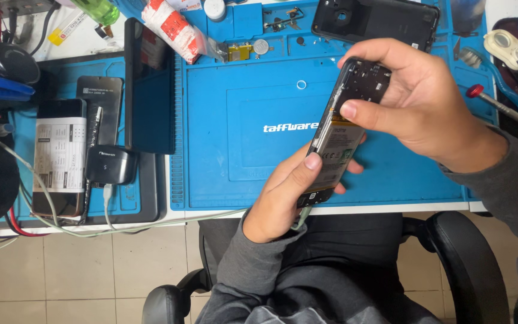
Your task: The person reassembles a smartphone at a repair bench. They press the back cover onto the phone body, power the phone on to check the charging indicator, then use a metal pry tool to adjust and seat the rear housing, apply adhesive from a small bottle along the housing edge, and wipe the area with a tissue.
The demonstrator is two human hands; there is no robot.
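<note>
You're working under bright, even light from overhead, so shadows stay soft and short on the blue silicone work mat (pixel 259 72). The glossy black phone screen panel (pixel 150 84) catches a faint sheen. Focus is sharp centrally, slightly soft and bowed toward the edges.

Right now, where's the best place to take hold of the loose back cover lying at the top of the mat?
Grip the back cover across its long edges, coming straight down from above; it lies flat, inner side up, clear of both hands.

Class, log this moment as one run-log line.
left hand: grips opened phone bottom | right hand: grips its top | below: blue mat
</note>
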